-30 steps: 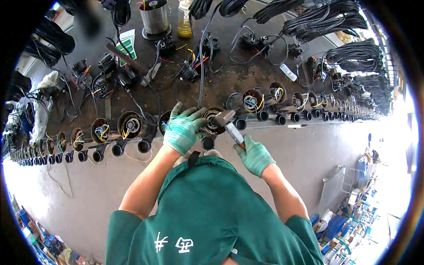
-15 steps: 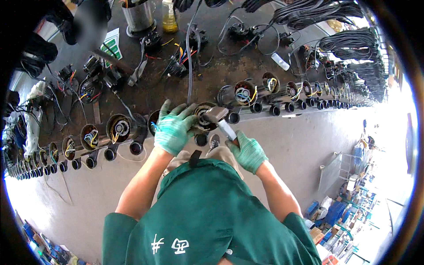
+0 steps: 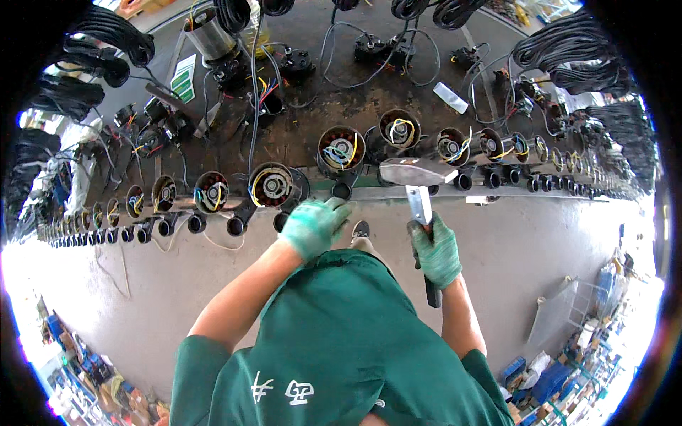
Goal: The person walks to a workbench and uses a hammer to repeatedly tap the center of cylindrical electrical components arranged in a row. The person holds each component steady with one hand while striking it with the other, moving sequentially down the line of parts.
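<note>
My right hand (image 3: pixel 436 254), in a green-and-white work glove, is wrapped around the black grip of a hammer (image 3: pixel 419 172). Its heavy metal head is raised at the bench edge, in front of the motor housings. My left hand (image 3: pixel 312 228), gloved alike, is at the near edge with its fingers stretched to the right and holds nothing that I can see. Just beyond those fingertips is a black round socket (image 3: pixel 342 190) below a metal motor housing (image 3: pixel 341 150) with copper windings and blue, yellow and white wires. Whether the fingers touch the socket, I cannot tell.
Similar housings, such as one (image 3: pixel 272 186) on the left, line the edge of the dark workbench (image 3: pixel 305 153). Behind them lie black wired motor covers (image 3: pixel 296 62), coiled cables (image 3: pixel 568 42), a metal cylinder (image 3: pixel 211 35) and a white label (image 3: pixel 451 98). A cart (image 3: pixel 554 312) stands behind on the right.
The hammer has come up off a housing and turned upright in my right hand. My left hand has left the housings and dropped toward me. The view has shifted along the row.
</note>
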A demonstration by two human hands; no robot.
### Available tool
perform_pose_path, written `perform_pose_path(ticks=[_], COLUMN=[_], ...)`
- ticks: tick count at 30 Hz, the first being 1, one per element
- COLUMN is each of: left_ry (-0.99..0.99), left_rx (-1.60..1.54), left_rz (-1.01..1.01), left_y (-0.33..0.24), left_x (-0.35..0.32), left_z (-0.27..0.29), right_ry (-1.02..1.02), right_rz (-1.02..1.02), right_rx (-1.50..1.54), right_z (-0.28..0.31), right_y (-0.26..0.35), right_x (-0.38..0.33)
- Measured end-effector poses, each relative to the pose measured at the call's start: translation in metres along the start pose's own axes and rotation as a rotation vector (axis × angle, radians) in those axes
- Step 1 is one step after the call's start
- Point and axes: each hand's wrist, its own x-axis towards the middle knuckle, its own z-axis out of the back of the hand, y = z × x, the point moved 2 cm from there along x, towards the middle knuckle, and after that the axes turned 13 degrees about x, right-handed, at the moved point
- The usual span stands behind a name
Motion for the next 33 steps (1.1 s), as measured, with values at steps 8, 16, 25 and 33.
perform_pose_path(ticks=[8, 16, 25, 33], left_ry=[0.148, 0.126, -0.419, -0.122], left_rx=[0.187, 0.135, 0.146, 0.106], left_rz=[0.301, 0.242, 0.178, -0.061], left_y=[0.023, -0.002, 0.002, 0.018], left_x=[0.031, -0.009, 0.008, 0.056], left_z=[-0.122, -0.107, 0.038, 0.038], right_ry=[0.069, 0.13, 0.085, 0.06], right_rz=[-0.127, -0.126, -0.056, -0.01], right_rx=[0.192, 0.198, 0.168, 0.177], right_z=[0.052, 0.05, 0.015, -0.008], right_y=[-0.017, -0.028, -0.014, -0.007], right_x=[-0.005, -0.002, 0.0, -0.007])
